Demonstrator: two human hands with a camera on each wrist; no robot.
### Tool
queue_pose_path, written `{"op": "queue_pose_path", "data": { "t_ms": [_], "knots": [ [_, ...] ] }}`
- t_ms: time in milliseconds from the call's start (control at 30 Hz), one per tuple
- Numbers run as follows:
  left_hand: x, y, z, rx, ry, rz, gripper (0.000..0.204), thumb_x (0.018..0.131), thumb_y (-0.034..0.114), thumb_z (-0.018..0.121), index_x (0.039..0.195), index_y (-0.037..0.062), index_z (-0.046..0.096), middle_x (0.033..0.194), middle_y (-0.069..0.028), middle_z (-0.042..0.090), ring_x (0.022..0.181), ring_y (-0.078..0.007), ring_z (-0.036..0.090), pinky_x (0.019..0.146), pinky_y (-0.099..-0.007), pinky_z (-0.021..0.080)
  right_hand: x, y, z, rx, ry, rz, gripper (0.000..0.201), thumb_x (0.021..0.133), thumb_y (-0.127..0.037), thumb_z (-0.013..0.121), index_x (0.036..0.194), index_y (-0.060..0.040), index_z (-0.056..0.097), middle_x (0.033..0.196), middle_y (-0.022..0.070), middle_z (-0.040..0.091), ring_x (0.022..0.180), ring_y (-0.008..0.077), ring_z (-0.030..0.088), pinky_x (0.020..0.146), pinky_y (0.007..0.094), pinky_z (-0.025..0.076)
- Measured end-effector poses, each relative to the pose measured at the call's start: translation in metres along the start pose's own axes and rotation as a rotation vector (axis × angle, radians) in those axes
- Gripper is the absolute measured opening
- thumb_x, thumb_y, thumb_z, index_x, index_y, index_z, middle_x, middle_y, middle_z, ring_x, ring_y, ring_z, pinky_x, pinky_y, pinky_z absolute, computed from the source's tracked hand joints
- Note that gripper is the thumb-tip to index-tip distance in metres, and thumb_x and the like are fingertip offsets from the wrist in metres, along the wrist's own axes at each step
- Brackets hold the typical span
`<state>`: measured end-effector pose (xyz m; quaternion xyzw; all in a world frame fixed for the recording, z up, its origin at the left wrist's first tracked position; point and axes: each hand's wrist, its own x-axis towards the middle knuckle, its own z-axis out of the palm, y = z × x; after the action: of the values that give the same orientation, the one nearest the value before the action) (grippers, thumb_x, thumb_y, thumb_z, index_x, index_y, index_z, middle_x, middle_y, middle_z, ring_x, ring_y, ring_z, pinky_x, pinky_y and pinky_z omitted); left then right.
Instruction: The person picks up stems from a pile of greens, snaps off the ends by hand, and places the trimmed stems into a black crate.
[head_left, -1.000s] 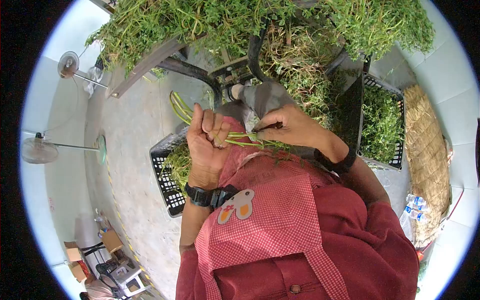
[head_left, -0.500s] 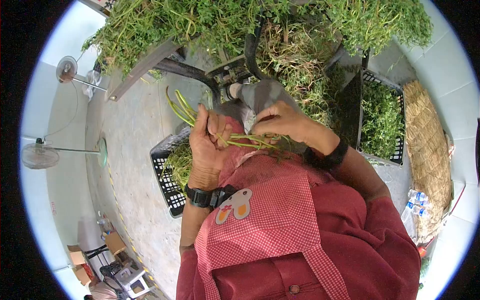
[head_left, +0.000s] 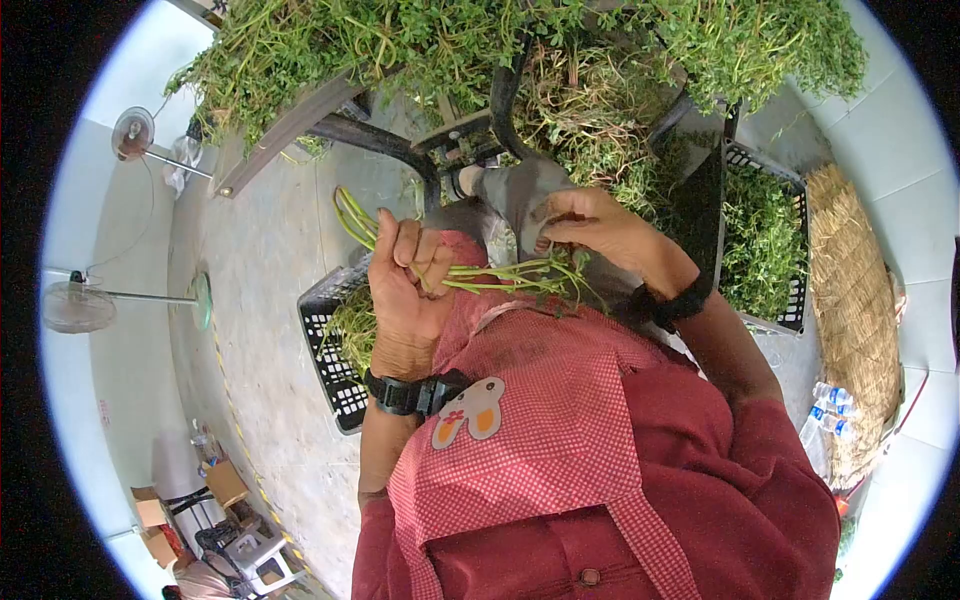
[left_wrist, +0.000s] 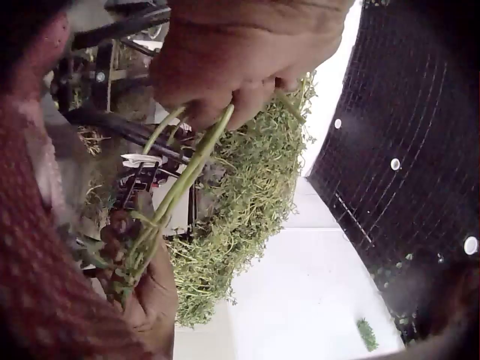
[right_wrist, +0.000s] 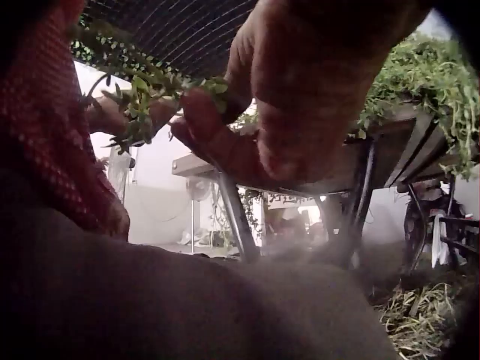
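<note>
My left hand (head_left: 412, 265) grips a bunch of green stems (head_left: 490, 272) above my red apron; their cut ends (head_left: 352, 212) stick out past the fist to the upper left. The left wrist view shows that hand (left_wrist: 240, 67) curled round the stems (left_wrist: 180, 180), which run down to the other hand. My right hand (head_left: 560, 230) sits at the leafy end of the bunch with its fingers curled. In the right wrist view its fingertips (right_wrist: 199, 120) pinch a leafy sprig (right_wrist: 154, 90).
A black crate (head_left: 330, 360) with greens stands below my left hand, and another black crate (head_left: 790, 300) of greens at the right. A heap of greens (head_left: 420, 40) covers a metal-legged table ahead. A straw bundle (head_left: 855, 290), water bottles (head_left: 825, 415) and fans (head_left: 75, 305) stand around.
My right hand has lifted off the middle of the stems and moved up and to the right, to the leafy end. The left hand has kept its grip and hardly moved.
</note>
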<state>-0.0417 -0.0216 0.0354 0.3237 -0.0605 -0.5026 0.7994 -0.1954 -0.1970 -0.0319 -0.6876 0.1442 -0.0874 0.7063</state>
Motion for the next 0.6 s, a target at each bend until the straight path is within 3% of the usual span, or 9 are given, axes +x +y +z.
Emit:
{"op": "queue_pose_path", "data": {
  "t_ms": [67,133,167,267,333,433,467,600],
  "knots": [
    [0.004,-0.001,-0.012,-0.11,-0.192,-0.035,0.045,0.095,0.039,0.04,0.058,0.0135,0.036,0.052,0.0043,0.024,0.042,-0.0079,0.017,0.037,-0.0245,0.014,-0.008,-0.002,-0.004,0.162,-0.041,-0.106,0.023,0.084,-0.024,0.06,0.099,-0.0069,0.065,0.085,0.0005,0.064,0.072,0.0093,0.058,0.055,0.0269,0.046],
    [0.003,0.0,-0.011,-0.131,-0.18,-0.038,0.045,0.095,0.039,0.04,0.058,0.0136,0.036,0.052,0.0043,0.024,0.042,-0.008,0.017,0.036,-0.0248,0.014,-0.018,-0.022,-0.006,0.041,-0.113,0.218,0.028,0.082,-0.025,0.063,0.106,-0.0096,0.063,0.094,-0.0013,0.063,0.078,0.0077,0.057,0.055,0.0251,0.045],
    [0.002,0.001,-0.01,-0.152,-0.164,-0.039,0.045,0.096,0.039,0.04,0.058,0.0136,0.036,0.052,0.0044,0.025,0.041,-0.008,0.017,0.036,-0.025,0.014,-0.021,-0.028,-0.006,0.042,-0.114,0.218,0.028,0.082,-0.025,0.063,0.106,-0.0096,0.063,0.094,-0.0013,0.063,0.078,0.0077,0.057,0.055,0.0251,0.045],
    [0.003,0.001,-0.006,-0.115,-0.051,-0.003,0.046,0.097,0.038,0.033,0.056,0.0165,0.034,0.048,0.0049,0.02,0.037,-0.0081,0.012,0.035,-0.0261,0.01,-0.023,-0.03,-0.002,-0.105,-0.078,0.101,0.027,0.08,-0.026,0.065,0.102,-0.0092,0.065,0.088,-0.001,0.065,0.076,0.0078,0.057,0.057,0.0263,0.046],
    [0.005,-0.001,-0.011,-0.112,-0.06,-0.007,0.046,0.097,0.038,0.033,0.056,0.0165,0.034,0.048,0.005,0.021,0.037,-0.008,0.012,0.035,-0.0263,0.01,-0.018,-0.019,0.004,-0.295,-0.123,-0.273,0.027,0.078,-0.028,0.066,0.096,-0.0076,0.068,0.082,0.0034,0.066,0.071,0.0098,0.058,0.058,0.0281,0.046],
    [0.007,-0.002,-0.014,-0.11,-0.08,-0.01,0.046,0.097,0.038,0.034,0.056,0.0165,0.035,0.048,0.005,0.022,0.037,-0.008,0.013,0.035,-0.0265,0.011,-0.015,-0.01,0.012,-0.469,-0.088,-0.282,0.026,0.077,-0.026,0.066,0.093,-0.0058,0.068,0.077,0.0089,0.066,0.066,0.0146,0.06,0.06,0.0292,0.047],
    [0.006,-0.002,-0.015,-0.11,-0.089,-0.01,0.046,0.097,0.038,0.034,0.056,0.0164,0.035,0.048,0.005,0.023,0.037,-0.008,0.013,0.035,-0.0266,0.011,-0.014,-0.012,0.012,-0.486,-0.093,-0.307,0.025,0.076,-0.023,0.065,0.094,-0.0065,0.068,0.078,0.0119,0.066,0.065,0.0214,0.062,0.062,0.0326,0.047],
    [0.004,-0.003,-0.008,-0.103,-0.013,-0.016,0.046,0.096,0.039,0.036,0.056,0.0164,0.035,0.048,0.0048,0.024,0.037,-0.0082,0.014,0.035,-0.0267,0.011,-0.017,-0.017,0.018,-0.495,-0.028,-0.38,0.024,0.076,-0.024,0.065,0.093,-0.0063,0.068,0.077,0.0128,0.065,0.066,0.0264,0.063,0.063,0.036,0.048]
  ]
}}
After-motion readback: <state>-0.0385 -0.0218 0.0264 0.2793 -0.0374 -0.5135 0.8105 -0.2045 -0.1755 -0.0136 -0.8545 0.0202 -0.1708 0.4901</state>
